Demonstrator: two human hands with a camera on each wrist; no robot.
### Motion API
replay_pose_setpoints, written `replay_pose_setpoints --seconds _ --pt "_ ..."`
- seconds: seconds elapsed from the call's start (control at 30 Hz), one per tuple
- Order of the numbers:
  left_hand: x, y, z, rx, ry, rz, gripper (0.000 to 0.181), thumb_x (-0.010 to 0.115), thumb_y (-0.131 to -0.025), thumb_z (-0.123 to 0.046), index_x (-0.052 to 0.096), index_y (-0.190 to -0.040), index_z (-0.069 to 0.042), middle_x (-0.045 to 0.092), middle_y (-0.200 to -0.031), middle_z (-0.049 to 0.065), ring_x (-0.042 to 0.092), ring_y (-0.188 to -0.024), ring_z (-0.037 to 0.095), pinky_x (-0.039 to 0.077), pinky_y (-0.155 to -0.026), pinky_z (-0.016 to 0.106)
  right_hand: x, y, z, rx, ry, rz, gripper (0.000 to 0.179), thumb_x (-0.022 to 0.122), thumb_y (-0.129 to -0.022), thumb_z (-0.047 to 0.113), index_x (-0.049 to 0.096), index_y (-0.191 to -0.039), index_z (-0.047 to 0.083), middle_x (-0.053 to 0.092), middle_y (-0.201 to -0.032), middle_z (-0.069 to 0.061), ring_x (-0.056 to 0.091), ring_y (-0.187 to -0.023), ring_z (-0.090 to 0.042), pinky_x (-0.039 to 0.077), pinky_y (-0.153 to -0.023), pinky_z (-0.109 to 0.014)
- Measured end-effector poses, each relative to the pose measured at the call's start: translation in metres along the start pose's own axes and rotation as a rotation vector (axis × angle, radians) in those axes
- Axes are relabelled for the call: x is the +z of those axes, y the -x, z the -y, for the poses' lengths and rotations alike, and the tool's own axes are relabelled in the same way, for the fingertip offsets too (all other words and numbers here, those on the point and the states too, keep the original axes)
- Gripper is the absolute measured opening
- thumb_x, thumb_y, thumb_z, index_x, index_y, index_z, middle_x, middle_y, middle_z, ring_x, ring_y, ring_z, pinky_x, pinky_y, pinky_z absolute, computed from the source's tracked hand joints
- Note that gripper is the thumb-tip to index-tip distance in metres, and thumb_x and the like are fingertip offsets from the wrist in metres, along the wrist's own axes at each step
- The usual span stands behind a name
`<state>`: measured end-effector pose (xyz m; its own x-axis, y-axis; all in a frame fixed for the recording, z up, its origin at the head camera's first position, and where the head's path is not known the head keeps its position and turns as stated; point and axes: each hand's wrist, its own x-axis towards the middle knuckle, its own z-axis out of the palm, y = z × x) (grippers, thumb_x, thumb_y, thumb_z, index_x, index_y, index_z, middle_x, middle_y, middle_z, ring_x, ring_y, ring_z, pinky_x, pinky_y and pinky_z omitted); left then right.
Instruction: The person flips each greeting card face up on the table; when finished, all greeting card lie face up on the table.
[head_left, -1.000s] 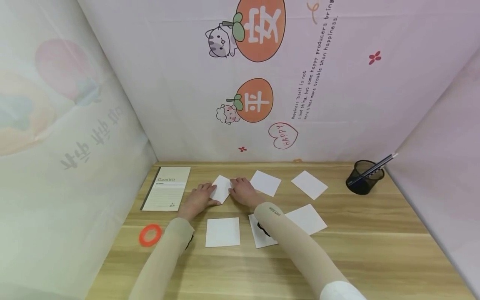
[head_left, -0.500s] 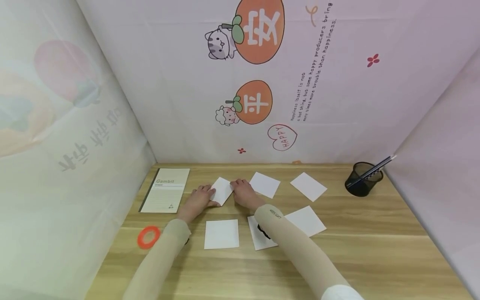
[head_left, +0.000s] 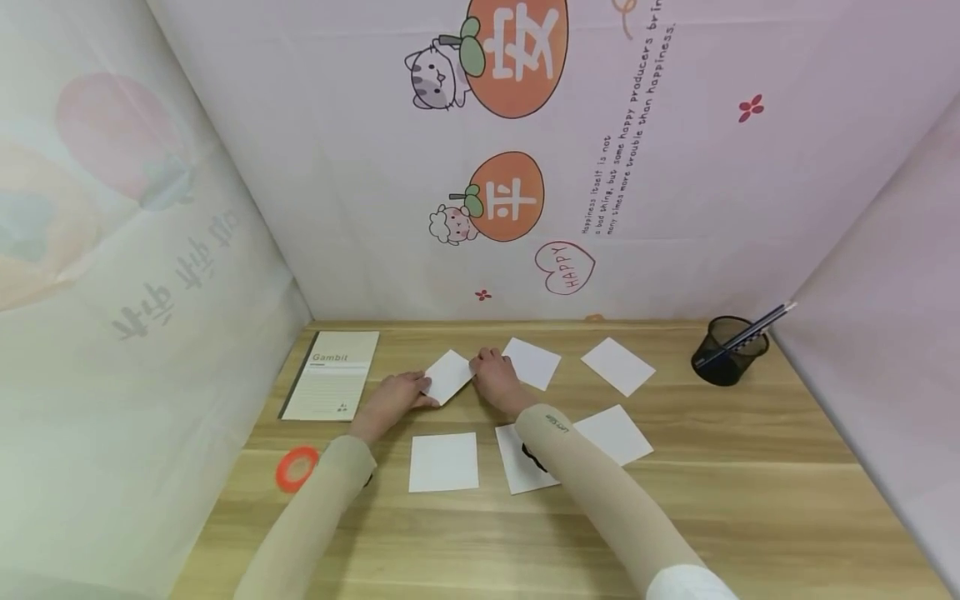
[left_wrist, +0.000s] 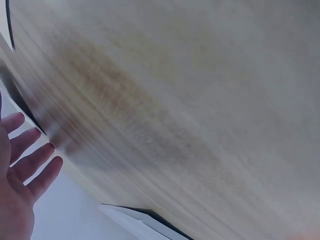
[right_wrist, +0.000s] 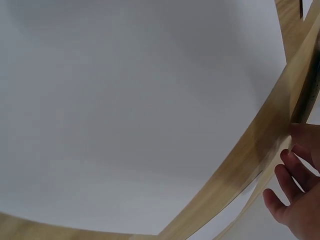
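Observation:
A small white sheet of paper (head_left: pixel 448 377) lies at a slant between both hands near the back of the table. At its left corner, my left hand (head_left: pixel 390 405) touches it with fingers and thumb. The left wrist view shows that hand's fingers (left_wrist: pixel 46 175) fairly straight and spread. My right hand (head_left: pixel 497 382) pinches the sheet's right corner; in the right wrist view its thumb and a finger meet at a thin pale edge (right_wrist: pixel 290 144). Just right of this hand lies another white sheet (head_left: pixel 536 364), partly covered by it.
More white sheets lie nearer and to the right: a square one (head_left: pixel 443 462), one under the right forearm (head_left: pixel 517 458), one beside it (head_left: pixel 615 435), one at the back right (head_left: pixel 618 366). A notebook (head_left: pixel 330 375), red tape ring (head_left: pixel 297 469) and mesh pen cup (head_left: pixel 726 354) stand around.
The small sheet has turned and shifted slightly right, along with my right hand. My left hand has moved little, staying at the sheet's left corner.

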<state>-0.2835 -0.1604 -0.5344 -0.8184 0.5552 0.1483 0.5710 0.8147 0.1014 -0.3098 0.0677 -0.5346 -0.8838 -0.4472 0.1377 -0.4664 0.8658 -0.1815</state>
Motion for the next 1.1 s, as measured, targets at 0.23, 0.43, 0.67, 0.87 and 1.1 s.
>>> replay_pose_setpoints --seconds 0.23,0.43,0.67,0.87,1.1 --pt "0.0 0.004 -0.002 0.006 0.0 0.0 0.054 0.069 -0.083 -0.041 0.064 -0.122 -0.004 0.066 -0.115 0.016 0.066 -0.098 0.03 0.056 -0.079 0.039 0.0 0.004 -0.003 -0.049 0.011 -0.03 0.011 0.065 -0.091 0.013 0.068 -0.102 0.011 0.059 -0.106 -0.008 0.053 -0.101 -0.028 0.047 -0.081 -0.043" --pt "0.002 0.008 -0.002 -0.028 0.041 -0.032 0.036 0.065 -0.09 -0.028 0.066 -0.117 -0.004 0.067 -0.116 0.013 0.066 -0.102 0.028 0.054 -0.085 0.037 -0.003 0.009 -0.002 -0.072 -0.005 -0.069 0.014 0.068 -0.09 0.014 0.069 -0.103 0.01 0.06 -0.105 -0.007 0.054 -0.099 -0.027 0.049 -0.08 -0.043" --pt "0.001 0.007 -0.003 -0.048 0.057 -0.078 0.027 0.063 -0.094 -0.015 0.066 -0.117 -0.004 0.065 -0.12 0.014 0.063 -0.109 0.028 0.052 -0.091 0.038 -0.004 0.013 -0.003 -0.064 0.009 -0.094 0.018 0.07 -0.089 0.015 0.069 -0.106 0.011 0.06 -0.103 -0.004 0.054 -0.097 -0.024 0.049 -0.081 -0.04" --pt "0.0 0.01 -0.004 -0.07 0.077 -0.124 0.028 0.058 -0.095 -0.006 0.062 -0.123 -0.003 0.06 -0.126 0.019 0.061 -0.112 0.033 0.051 -0.093 0.041 -0.001 0.014 -0.003 -0.071 -0.006 -0.142 0.016 0.069 -0.09 0.015 0.07 -0.105 0.012 0.062 -0.101 -0.003 0.056 -0.095 -0.023 0.049 -0.081 -0.039" --pt "-0.005 0.014 -0.008 -0.062 0.101 -0.274 0.033 0.06 -0.092 0.0 0.058 -0.125 0.001 0.057 -0.129 0.022 0.059 -0.113 0.035 0.049 -0.095 0.042 -0.002 0.017 -0.001 -0.075 -0.111 -0.172 0.018 0.065 -0.093 0.017 0.069 -0.109 0.009 0.065 -0.105 -0.006 0.057 -0.097 -0.025 0.05 -0.081 -0.041"
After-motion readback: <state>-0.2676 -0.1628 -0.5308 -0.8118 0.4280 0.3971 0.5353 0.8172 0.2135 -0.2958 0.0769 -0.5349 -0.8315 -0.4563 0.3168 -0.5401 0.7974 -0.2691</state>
